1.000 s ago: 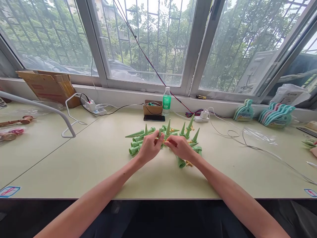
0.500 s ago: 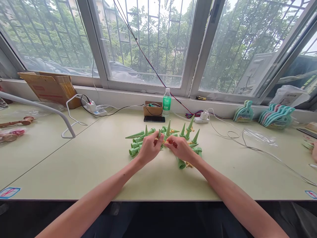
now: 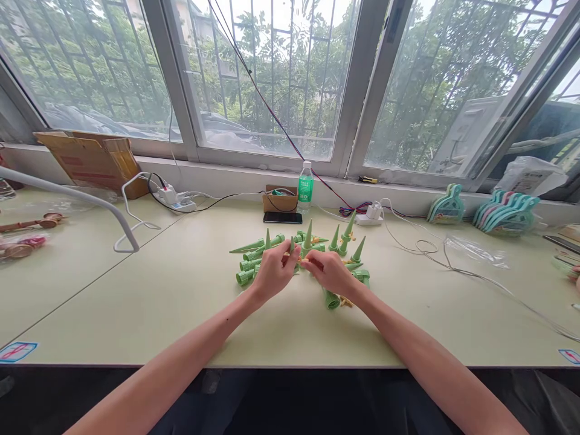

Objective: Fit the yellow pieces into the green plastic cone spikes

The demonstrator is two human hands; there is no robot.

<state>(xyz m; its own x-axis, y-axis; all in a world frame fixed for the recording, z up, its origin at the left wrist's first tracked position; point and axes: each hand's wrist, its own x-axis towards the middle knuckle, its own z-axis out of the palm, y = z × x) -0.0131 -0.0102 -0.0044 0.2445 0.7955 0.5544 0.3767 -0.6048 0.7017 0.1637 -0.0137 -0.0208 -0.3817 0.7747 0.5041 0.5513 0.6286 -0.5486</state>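
Among a cluster of green plastic plant watering spikes, my left hand is closed around one green watering spike, its pointed tip up between thumb and fingers. Close to its right, my right hand pinches a small yellow valve against that spike; the exact join is hidden by the fingers. Several spikes lie or stand about both hands, such as an upright cone behind and a hollow green tube below my right hand. Loose yellow valves lie beside the tube.
A black phone, a small cardboard box and a bottle stand behind the spikes. Power strips and cables line the windowsill. Turquoise hangers are at right, near another person's hand. A white lamp arm reaches in at left.
My hands hold almost the same pose over the spike and valve. At the far right edge, the other person's hand has shifted slightly.
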